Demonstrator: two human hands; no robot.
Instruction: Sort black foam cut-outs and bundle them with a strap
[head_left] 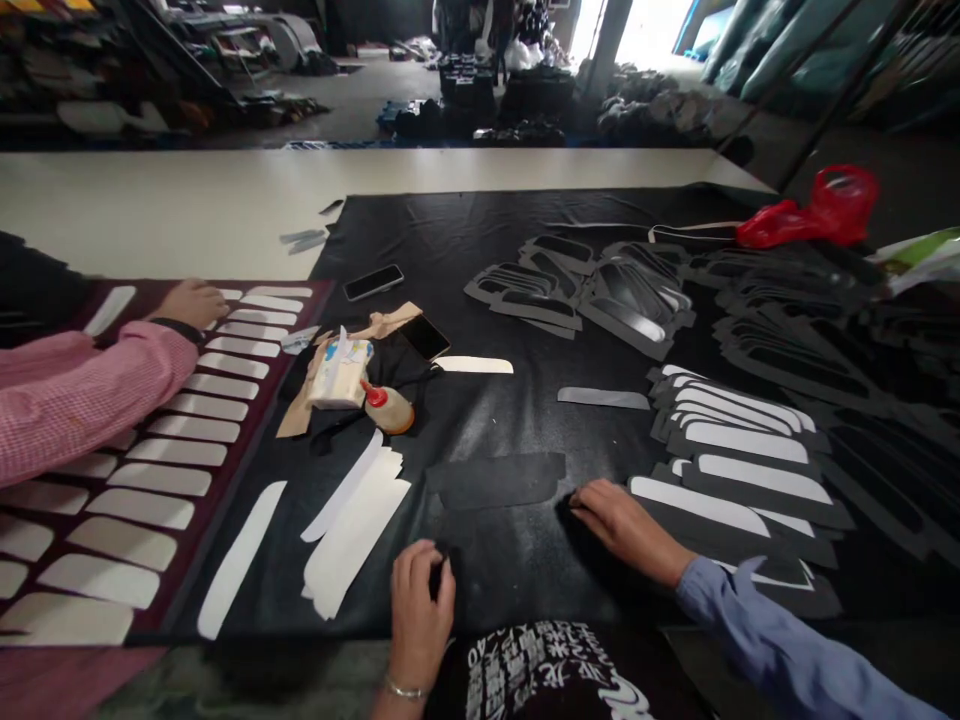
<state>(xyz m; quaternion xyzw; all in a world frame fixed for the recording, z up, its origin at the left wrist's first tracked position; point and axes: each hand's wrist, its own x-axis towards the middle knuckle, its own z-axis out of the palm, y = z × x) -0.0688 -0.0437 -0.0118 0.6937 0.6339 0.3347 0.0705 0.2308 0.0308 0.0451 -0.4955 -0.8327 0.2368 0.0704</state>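
Lying ahead of left grip [422, 605] and beside right grip [628, 528], flat dark-grey sheet-material strip [499, 480] seems placed for two-handed reach; fingers curled, cannot tell whether around anything.

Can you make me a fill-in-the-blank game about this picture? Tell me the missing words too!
1. Of the person's left hand and right hand, the ____ one has a bracelet at its wrist.
2. The small bottle has a ____ cap.
3. The number of phones on the black sheet is ____.

Missing words: left; red; two.
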